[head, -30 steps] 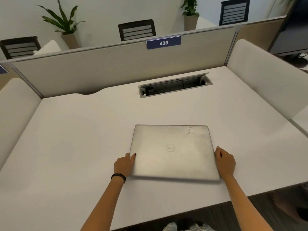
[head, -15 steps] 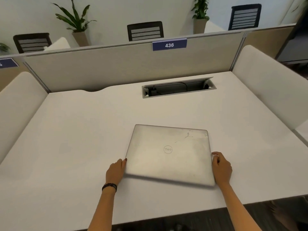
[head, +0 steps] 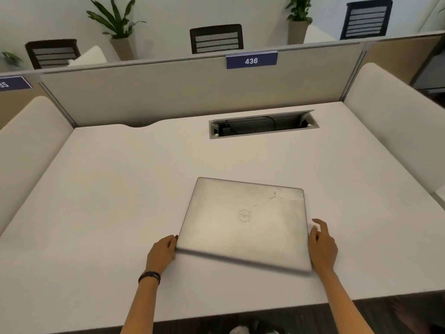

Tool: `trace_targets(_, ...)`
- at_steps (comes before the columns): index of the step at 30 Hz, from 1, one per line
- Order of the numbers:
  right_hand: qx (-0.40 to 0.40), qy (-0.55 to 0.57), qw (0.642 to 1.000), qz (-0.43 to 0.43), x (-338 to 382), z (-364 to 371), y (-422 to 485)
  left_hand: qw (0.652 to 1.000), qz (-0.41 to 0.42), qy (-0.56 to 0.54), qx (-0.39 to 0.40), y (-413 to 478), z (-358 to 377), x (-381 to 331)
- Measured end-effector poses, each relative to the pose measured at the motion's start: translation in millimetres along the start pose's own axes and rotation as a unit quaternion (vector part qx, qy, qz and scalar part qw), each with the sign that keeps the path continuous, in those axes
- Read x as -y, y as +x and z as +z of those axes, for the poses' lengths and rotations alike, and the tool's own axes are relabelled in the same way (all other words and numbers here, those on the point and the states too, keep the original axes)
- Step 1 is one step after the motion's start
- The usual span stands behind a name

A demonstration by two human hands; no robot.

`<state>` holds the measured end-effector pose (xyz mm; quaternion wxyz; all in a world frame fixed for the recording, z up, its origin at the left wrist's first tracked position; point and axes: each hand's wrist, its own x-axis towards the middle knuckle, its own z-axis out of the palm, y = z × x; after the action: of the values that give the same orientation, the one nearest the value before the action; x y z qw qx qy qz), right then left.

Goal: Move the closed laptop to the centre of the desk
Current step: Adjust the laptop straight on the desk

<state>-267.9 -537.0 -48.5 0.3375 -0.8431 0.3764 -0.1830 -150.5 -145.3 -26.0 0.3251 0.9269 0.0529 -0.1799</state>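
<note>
The laptop (head: pixel 243 222) twisted slightly, still near the desk (head: pixel 108 189) front edge. Left hand (head: pixel 161 253) pinches its corner, right hand (head: pixel 322 247) fingers just spread loose.

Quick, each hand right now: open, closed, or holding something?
Left hand: grips the closed laptop by its near left corner.
Right hand: open, fingers relaxed at its right edge.

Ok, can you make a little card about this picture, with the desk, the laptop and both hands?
desk: white, with an open cable box at the back
laptop: silver, closed, slightly askew, around the middle of the desk
left hand: holds the laptop's near left corner
right hand: against the laptop's right edge, index finger raised; grip unclear
sign: reads 436, on the divider behind the desk
</note>
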Motion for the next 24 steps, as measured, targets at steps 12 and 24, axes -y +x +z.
trace_targets(12,0.038,-0.02,0.997,0.061,5,-3,-2,0.99,-0.045,-0.113,0.065,4,-12,-6)
trace_targets(24,0.025,-0.015,0.992,0.123,26,-7,-1,1.0,0.016,-0.015,-0.022,23,1,-37)
